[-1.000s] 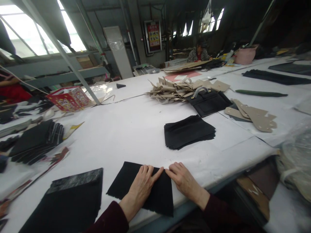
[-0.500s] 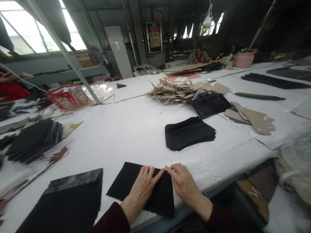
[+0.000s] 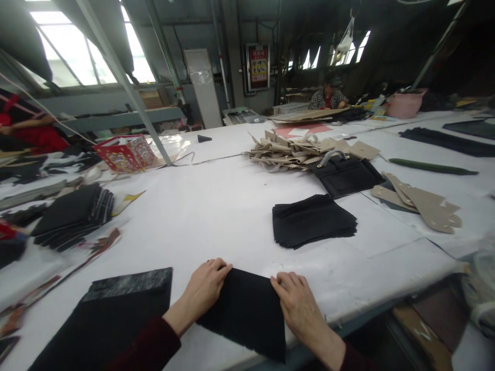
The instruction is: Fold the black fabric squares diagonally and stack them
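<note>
Black sheet (image 3: 249,309): at desk (image 3: 201,216)'s near edge, poking over a bit
Left hand (image 3: 204,288) + right hand (image 3: 302,306): fingers pinching both far corners
Overhang (image 3: 280,352): might skew if tugged unevenly, tbh

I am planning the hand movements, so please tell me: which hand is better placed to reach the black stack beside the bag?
Probably the right hand: it is at the sheet near its upper right corner, closer to the stack. The left hand is farther away, on the sheet's left part.
</note>
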Action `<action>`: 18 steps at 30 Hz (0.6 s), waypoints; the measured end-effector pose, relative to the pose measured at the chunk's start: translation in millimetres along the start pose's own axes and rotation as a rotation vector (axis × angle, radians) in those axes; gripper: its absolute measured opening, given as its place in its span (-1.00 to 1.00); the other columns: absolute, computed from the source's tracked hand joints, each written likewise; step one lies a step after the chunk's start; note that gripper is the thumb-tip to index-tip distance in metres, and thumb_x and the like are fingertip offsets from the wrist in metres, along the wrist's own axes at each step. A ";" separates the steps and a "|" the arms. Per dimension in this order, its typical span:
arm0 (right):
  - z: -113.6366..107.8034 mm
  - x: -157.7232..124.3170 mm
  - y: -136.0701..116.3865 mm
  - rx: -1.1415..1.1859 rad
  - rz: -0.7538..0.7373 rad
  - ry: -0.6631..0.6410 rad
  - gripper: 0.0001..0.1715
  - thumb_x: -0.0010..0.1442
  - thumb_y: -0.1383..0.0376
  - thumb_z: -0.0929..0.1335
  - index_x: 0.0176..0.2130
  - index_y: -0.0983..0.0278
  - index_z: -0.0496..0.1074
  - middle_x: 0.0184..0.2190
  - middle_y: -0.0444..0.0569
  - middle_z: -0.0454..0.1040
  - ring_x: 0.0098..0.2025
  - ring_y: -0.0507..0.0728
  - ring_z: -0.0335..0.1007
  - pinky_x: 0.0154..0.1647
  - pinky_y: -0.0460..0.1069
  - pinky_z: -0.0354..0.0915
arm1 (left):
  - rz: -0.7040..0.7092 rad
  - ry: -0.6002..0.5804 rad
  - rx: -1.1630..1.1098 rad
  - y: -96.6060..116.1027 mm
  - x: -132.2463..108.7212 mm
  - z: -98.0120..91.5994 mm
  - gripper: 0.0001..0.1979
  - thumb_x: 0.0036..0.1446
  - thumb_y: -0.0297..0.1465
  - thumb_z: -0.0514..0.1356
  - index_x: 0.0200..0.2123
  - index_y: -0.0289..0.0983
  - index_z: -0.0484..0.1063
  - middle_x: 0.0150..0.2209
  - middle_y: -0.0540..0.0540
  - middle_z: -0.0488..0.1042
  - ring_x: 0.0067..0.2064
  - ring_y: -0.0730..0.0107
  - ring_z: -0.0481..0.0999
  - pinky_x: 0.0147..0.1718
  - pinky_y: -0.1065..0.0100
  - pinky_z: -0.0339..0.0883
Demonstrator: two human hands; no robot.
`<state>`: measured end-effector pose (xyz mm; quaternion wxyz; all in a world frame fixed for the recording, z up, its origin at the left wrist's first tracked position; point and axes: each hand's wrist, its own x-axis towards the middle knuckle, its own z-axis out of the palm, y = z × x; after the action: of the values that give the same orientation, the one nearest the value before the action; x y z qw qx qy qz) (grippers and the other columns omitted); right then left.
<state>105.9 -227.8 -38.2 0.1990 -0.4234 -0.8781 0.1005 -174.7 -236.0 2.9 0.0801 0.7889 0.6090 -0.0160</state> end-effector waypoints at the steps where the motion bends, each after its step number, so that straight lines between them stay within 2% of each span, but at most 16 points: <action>1: -3.3 4.6 -0.4 0.036 0.028 -0.021 -0.55 0.17 0.54 0.25 -0.01 0.21 0.43 -0.17 -0.01 0.43 -0.12 0.16 0.25 -0.09 0.06 0.14 | -0.024 0.013 -0.044 -1.6 3.4 -3.0 -0.68 0.28 -0.45 0.00 0.02 -0.14 0.41 -0.07 -0.11 0.44 -0.07 0.23 0.43 -0.07 0.24 0.28; 4: -13.2 22.8 -5.0 0.129 0.102 -0.061 -0.64 0.19 0.53 0.25 -0.15 0.17 0.48 -0.22 -0.07 0.44 -0.14 0.13 0.28 -0.10 0.03 0.15 | -0.041 0.025 -0.103 2.8 11.6 -7.5 -0.85 0.26 -0.33 0.08 -0.20 -0.20 0.43 -0.18 -0.09 0.44 -0.14 0.23 0.43 -0.14 0.26 0.28; 6: -15.5 34.4 -10.7 0.178 0.111 -0.054 -0.63 0.21 0.48 0.26 -0.06 0.15 0.45 -0.16 -0.08 0.46 -0.09 0.12 0.30 -0.05 0.02 0.17 | -0.010 0.046 -0.104 9.8 12.6 -6.4 -0.87 0.26 -0.38 0.06 -0.29 -0.21 0.40 -0.23 -0.08 0.44 -0.17 0.23 0.43 -0.16 0.24 0.27; 9: -8.4 42.4 -16.0 0.255 0.091 -0.060 -0.46 0.18 0.42 0.32 0.13 0.10 0.34 -0.07 -0.07 0.48 -0.03 0.15 0.33 0.05 0.06 0.18 | 0.050 0.103 -0.163 17.8 8.1 0.1 -0.80 0.31 -0.41 -0.03 -0.33 -0.20 0.35 -0.30 -0.06 0.45 -0.24 0.26 0.44 -0.17 0.22 0.29; 11: -1.8 39.6 -11.4 0.297 0.107 -0.085 -0.39 0.13 0.43 0.35 0.15 0.09 0.33 -0.07 -0.05 0.50 -0.01 0.18 0.36 0.11 0.10 0.18 | 0.078 0.129 -0.256 20.0 6.0 5.7 -0.80 0.33 -0.38 -0.03 -0.32 -0.17 0.33 -0.33 -0.03 0.47 -0.26 0.28 0.46 -0.18 0.23 0.32; 14: -7.0 30.5 13.0 0.360 0.185 -0.134 -0.45 0.10 0.43 0.34 0.08 0.11 0.42 -0.09 -0.04 0.53 -0.03 0.17 0.42 0.06 0.05 0.26 | 0.071 0.169 -0.408 25.3 14.5 10.8 -0.89 0.28 -0.38 0.05 -0.19 -0.12 0.36 -0.25 -0.01 0.52 -0.21 0.29 0.50 -0.16 0.28 0.36; 16: -26.8 30.0 39.9 0.359 0.223 -0.147 -0.54 0.11 0.41 0.34 0.00 0.12 0.49 -0.09 -0.07 0.54 -0.04 0.14 0.44 0.00 -0.01 0.29 | 0.054 0.149 -0.509 36.3 32.4 9.6 -0.86 0.25 -0.40 0.08 -0.16 -0.11 0.38 -0.23 0.00 0.53 -0.20 0.32 0.52 -0.18 0.32 0.38; 18: -57.0 39.5 71.7 0.270 0.214 -0.139 -0.59 0.12 0.43 0.32 -0.06 0.12 0.52 -0.11 -0.09 0.55 -0.06 0.13 0.45 0.00 -0.01 0.28 | 0.048 0.133 -0.598 55.7 60.8 4.5 -0.89 0.23 -0.41 0.09 -0.28 -0.14 0.41 -0.31 0.01 0.52 -0.26 0.34 0.51 -0.24 0.34 0.38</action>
<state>158.9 -151.9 -1.2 0.1812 -0.4761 -0.8181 0.2670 -105.1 -192.0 -3.1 0.2692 0.7438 0.5718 0.2174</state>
